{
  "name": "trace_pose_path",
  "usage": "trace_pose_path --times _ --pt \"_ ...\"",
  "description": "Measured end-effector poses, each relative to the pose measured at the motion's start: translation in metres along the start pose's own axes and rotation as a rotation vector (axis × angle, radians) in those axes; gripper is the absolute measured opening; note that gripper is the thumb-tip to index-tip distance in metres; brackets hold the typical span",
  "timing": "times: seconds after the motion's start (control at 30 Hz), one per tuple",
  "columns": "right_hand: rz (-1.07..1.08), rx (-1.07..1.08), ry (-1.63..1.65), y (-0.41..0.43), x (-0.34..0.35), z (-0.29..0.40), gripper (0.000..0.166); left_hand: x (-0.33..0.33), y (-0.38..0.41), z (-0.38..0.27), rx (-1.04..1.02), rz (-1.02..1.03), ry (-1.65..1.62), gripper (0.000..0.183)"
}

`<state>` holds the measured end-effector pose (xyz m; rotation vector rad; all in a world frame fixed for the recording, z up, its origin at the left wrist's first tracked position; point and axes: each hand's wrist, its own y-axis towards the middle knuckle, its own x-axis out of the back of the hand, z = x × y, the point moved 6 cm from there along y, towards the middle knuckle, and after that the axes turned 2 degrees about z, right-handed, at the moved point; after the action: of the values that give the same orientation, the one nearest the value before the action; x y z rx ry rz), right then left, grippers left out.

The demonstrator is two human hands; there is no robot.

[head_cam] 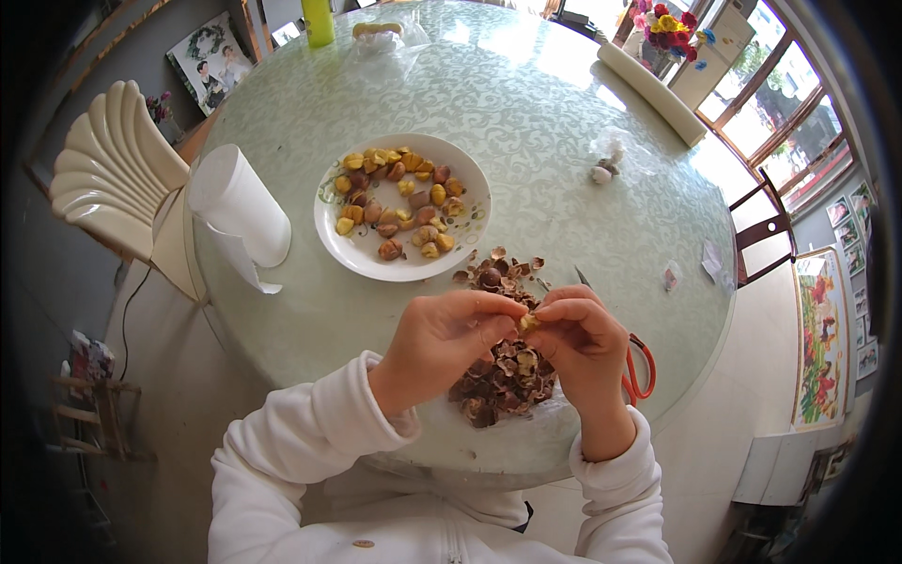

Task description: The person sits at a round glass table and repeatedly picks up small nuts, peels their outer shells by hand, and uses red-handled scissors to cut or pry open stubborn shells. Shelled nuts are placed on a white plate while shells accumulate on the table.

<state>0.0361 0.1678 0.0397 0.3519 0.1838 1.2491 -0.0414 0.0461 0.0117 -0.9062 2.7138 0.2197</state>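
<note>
Between the fingertips of my left hand (451, 338) and my right hand (581, 335) is a small pale-yellow chestnut piece (528, 323), gripped from both sides. Below them spreads a pile of brown chestnut shells (504, 384), partly hidden by my hands. One whole brown chestnut (490, 279) lies at the pile's far end. Beyond my left hand stands a white plate (338, 250) with several chestnuts, some peeled and yellow, others still brown. Scissors with orange-red handles (650, 370) lie beside my right hand, which covers their middle; a blade tip shows past the fingers.
A paper towel roll (243, 204) stands at the left. Small plastic bags (384, 53) (616, 151) and scraps of paper (713, 261) lie farther out on the round patterned table (535, 176). A rolled sheet (652, 95) rests along the far right edge, and a green bottle (318, 22) stands at the back.
</note>
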Motion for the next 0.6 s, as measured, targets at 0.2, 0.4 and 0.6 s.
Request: trace_pose_path --times 0.2,0.4,0.6 --pt "-0.005 -0.038 0.025 0.000 -0.002 -0.002 0.022 -0.001 -0.002 -0.008 -0.184 -0.029 0.220 0.017" --pt "-0.015 -0.086 0.086 -0.003 -0.002 -0.010 0.019 -0.001 -0.003 -0.020 -0.362 -0.111 0.411 0.014" --pt "-0.101 -0.041 -0.167 -0.004 -0.001 -0.002 0.016 -0.005 -0.007 -0.027 -0.459 -0.138 0.581 0.017"
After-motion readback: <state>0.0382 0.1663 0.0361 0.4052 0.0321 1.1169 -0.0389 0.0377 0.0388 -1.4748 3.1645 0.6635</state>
